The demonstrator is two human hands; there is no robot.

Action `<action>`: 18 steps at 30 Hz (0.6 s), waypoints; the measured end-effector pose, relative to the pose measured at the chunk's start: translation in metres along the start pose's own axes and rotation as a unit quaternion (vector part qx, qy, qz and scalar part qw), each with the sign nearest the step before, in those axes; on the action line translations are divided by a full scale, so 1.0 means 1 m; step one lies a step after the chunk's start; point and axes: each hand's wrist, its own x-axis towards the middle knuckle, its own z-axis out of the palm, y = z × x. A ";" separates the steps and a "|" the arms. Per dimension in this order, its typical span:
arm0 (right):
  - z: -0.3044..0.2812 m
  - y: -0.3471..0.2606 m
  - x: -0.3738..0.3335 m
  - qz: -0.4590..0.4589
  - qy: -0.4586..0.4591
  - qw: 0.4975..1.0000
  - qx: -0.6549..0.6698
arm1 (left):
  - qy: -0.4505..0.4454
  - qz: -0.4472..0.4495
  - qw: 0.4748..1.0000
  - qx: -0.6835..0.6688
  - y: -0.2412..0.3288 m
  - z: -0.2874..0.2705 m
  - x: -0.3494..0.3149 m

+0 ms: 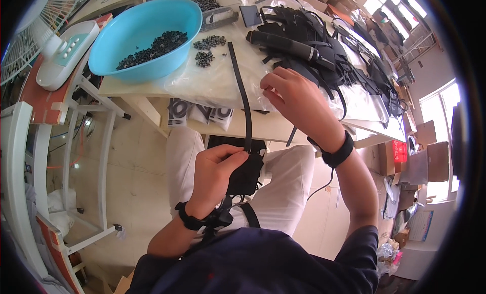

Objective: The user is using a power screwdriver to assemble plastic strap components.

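Note:
Over my lap, my left hand [215, 175] is closed, thumb and forefinger pinching the near end of a long black strap [242, 94]. The strap runs away from me across the table edge and lies on the plastic-covered tabletop. Black fabric [244, 175] hangs below the pinch, between my knees. Above the table's front edge, my right hand [301, 104] has its fingers curled and thumb close to the fingertips; whatever is between them is too small to make out. Two small piles of black plastic parts [210, 41] lie beyond the strap, at its left.
A light-blue basin [114, 33] holding many small black parts stands at the left of the table. Behind it is a clear tray [223, 19]. A heap of black straps [336, 71] covers the right side, with a black cylinder [283, 44] on it. A fan [38, 28] stands far left.

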 end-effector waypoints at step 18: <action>0.006 -0.095 -0.129 0.180 0.171 0.905 0.345 | 0.040 0.113 0.990 0.073 0.007 0.044 -0.049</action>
